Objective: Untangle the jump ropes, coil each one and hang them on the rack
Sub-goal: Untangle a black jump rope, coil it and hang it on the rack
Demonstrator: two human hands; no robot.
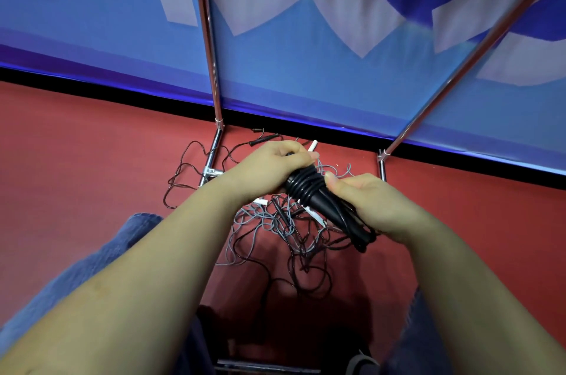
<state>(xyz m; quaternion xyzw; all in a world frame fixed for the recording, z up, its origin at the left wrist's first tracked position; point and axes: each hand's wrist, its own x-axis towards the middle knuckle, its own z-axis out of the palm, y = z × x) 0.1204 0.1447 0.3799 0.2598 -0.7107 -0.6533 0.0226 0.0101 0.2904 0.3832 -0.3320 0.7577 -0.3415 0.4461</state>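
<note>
A blue banner wall with pale shapes (275,53) fills the far half of the view, and the red floor (76,160) runs from its black base toward the viewer. Two chrome rack poles (211,68) rise from the floor just before the wall, one left of centre and one slanting up to the far right.

On the floor between the pole feet lies the loose tangle of thin grey and dark jump ropes (275,230), with one dark strand looping out to the left past the left pole's foot and a white handle end showing far of the hands.

Above that heap, the black coiled jump rope bundle (318,194) is held in the air. The left hand (269,166) grips its far end with curled fingers; the right hand (373,206) grips the near end, thumb pressed against the wraps.

The step in hand looks like finishing the coil on this one rope: the turns sit tight round the middle. Next would likely be securing the tail, then lifting the bundle to the rack, whose rail is out of view above.

Room is open upward and to both sides; the poles stand close on the left and right, and the heap underfoot could snag a dangling end.
</note>
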